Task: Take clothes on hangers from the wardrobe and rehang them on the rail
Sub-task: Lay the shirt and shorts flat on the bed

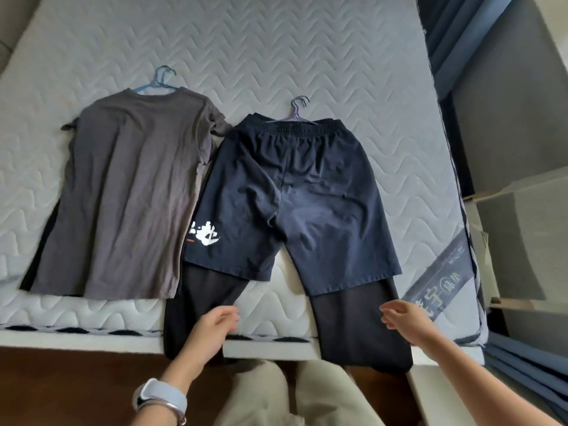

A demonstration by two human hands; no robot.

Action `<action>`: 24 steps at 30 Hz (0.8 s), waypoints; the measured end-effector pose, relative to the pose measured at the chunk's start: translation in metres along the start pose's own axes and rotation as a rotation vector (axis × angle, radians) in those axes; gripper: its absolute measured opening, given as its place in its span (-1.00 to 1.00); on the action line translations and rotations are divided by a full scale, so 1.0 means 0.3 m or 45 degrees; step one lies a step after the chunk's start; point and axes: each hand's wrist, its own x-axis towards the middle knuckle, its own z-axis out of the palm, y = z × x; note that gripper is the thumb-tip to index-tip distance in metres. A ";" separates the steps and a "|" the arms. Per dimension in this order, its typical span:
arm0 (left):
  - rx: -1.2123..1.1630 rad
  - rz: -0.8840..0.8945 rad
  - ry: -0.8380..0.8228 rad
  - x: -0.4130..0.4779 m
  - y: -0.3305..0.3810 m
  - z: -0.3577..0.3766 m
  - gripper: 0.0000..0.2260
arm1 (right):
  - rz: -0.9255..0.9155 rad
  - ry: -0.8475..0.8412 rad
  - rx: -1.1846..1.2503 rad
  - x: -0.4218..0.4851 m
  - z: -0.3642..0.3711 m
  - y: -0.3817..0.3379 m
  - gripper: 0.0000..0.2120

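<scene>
The left hand (215, 329) reaches up from the bottom centre of the frame. Its forearm slants up and to the right, with a pale watch (159, 398) and a thin bangle on the wrist. The fingers are loosely curled and released, gripping nothing, and they hover over the left leg of the dark trousers (353, 327). Whether they touch the cloth cannot be told.

The right hand (405, 319) comes in from the lower right. The arm runs up and to the left, and the fingers point left, slack and half-curled, with nothing in them. It sits at the outer edge of the trousers' right leg.

The clothes lie flat on a quilted mattress (276, 56). A grey T-shirt (129, 186) on a blue hanger (161, 79) is at the left of the frame, with another dark garment showing under its left edge. Just beside it at the centre are navy shorts (292, 195) with a white print on the left leg. They are on a purple hanger (298, 110) whose hook points to the top of the frame. The shorts lie on top of the dark trousers, whose legs drape over the near mattress edge towards the wooden floor (61, 382). The person's beige-clad legs (255, 395) show at the bottom centre.
</scene>
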 end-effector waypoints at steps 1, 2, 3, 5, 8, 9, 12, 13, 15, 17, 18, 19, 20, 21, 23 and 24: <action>-0.010 0.027 0.002 0.027 0.050 0.001 -0.85 | -0.028 -0.013 -0.021 0.038 -0.023 -0.045 -0.86; -0.003 0.056 0.009 0.064 0.099 0.000 -0.84 | -0.061 -0.021 -0.042 0.084 -0.042 -0.090 -0.86; 0.013 0.091 0.029 0.113 0.148 -0.003 -0.83 | -0.096 -0.024 -0.060 0.133 -0.059 -0.135 -0.85; 0.072 0.173 0.095 0.236 0.246 -0.015 -0.81 | -0.155 0.001 -0.094 0.247 -0.081 -0.232 -0.81; 0.175 0.238 0.107 0.442 0.417 -0.029 -0.79 | -0.236 0.023 -0.126 0.386 -0.106 -0.433 -0.84; 0.207 0.250 0.097 0.518 0.471 -0.029 -0.79 | -0.275 0.034 -0.170 0.440 -0.113 -0.501 -0.81; 0.308 0.315 0.102 0.731 0.626 -0.024 -0.75 | -0.393 0.099 -0.280 0.622 -0.128 -0.690 -0.73; 0.336 0.356 0.113 0.800 0.675 -0.025 -0.74 | -0.423 0.133 -0.299 0.684 -0.132 -0.754 -0.72; 0.408 0.455 0.147 0.941 0.768 -0.025 -0.71 | -0.471 0.192 -0.313 0.816 -0.139 -0.874 -0.72; 0.515 0.573 0.194 1.079 0.853 -0.026 -0.67 | -0.515 0.248 -0.286 0.942 -0.151 -0.991 -0.71; 0.583 0.625 0.219 1.151 0.890 -0.026 -0.63 | -0.530 0.282 -0.251 1.005 -0.156 -1.044 -0.71; 0.670 0.663 0.249 1.219 0.923 -0.028 -0.59 | -0.554 0.322 -0.220 1.068 -0.158 -1.091 -0.71; 0.766 0.682 0.285 1.281 0.949 -0.029 -0.55 | -0.586 0.367 -0.203 1.125 -0.158 -1.135 -0.71; 0.856 0.688 0.329 1.336 0.970 -0.030 -0.52 | -0.614 0.411 -0.205 1.178 -0.158 -1.174 -0.70; 0.971 0.678 0.391 1.428 0.986 -0.021 -0.48 | -0.656 0.460 -0.246 1.275 -0.151 -1.235 -0.66; 0.997 0.665 0.394 1.460 0.983 -0.015 -0.46 | -0.671 0.455 -0.268 1.318 -0.145 -1.258 -0.64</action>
